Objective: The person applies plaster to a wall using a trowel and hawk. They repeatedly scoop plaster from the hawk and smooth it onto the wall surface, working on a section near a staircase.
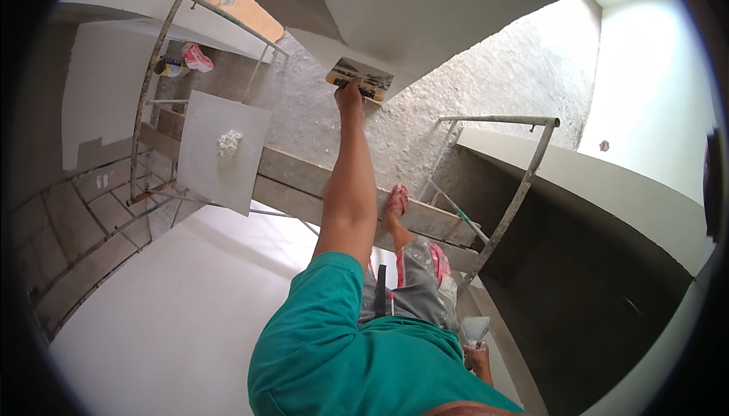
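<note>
My left arm reaches far forward. My left hand [350, 100] is closed around the handle of a finishing trowel [370, 76], a flat rectangular metal blade with yellow on its handle. The blade lies at the pale wall surface [315, 50], near its lower edge; whether it touches along its full length I cannot tell. Low at my right side, my right hand [478, 357] grips a putty knife [476, 328] with its wide blade pointing up. A white square board [220, 146] with a lump of white paste [228, 143] rests on the scaffold to the left.
I stand on scaffold planks [296, 177] with a sandaled foot [396, 202]. Metal scaffold frames rise at the left [142, 105] and right [516, 188]. Beyond the planks is rough grey floor [304, 105]. A red and white bag [197, 58] lies far left. A dark opening [577, 294] is at right.
</note>
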The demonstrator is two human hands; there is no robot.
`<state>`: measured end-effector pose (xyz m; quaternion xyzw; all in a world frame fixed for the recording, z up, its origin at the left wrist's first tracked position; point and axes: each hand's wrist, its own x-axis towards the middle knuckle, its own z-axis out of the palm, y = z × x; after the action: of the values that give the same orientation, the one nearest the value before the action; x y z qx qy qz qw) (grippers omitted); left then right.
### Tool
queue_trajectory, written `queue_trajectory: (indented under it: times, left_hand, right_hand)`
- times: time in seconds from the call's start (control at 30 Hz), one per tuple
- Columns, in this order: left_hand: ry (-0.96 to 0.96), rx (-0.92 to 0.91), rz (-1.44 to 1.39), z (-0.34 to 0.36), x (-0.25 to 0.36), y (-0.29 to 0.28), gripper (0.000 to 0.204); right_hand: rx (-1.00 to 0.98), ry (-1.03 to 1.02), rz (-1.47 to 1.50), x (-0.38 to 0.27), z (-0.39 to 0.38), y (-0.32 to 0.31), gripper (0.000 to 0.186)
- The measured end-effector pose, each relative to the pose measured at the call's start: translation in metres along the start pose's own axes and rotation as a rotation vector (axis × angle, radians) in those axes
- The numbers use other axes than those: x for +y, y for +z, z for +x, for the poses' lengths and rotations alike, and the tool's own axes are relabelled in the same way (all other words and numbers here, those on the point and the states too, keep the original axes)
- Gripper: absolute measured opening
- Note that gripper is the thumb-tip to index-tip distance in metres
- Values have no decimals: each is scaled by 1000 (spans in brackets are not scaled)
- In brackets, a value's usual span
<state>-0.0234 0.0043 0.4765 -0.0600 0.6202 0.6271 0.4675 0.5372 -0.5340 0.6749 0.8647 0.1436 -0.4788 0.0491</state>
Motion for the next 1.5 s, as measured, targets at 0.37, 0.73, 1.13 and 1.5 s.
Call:
queue_trajectory:
  times: [0.37, 0.73, 1.13, 1.5]
  left_hand:
    - [83, -50, -34, -23, 55, 31, 13]
    - [334, -192, -41, -199, 267, 67, 17]
    - [659, -494, -222, -395, 317, -48, 40]
    - [407, -325, -301, -473, 192, -159, 57]
  right_hand:
    - [-31, -31, 42, -17, 4, 13, 34]
    - [-123, -332, 114, -46, 41, -9, 26]
    - [-51, -698, 17, -186, -6, -46, 13]
    - [-340, -1431, -266, -378, -269, -6, 40]
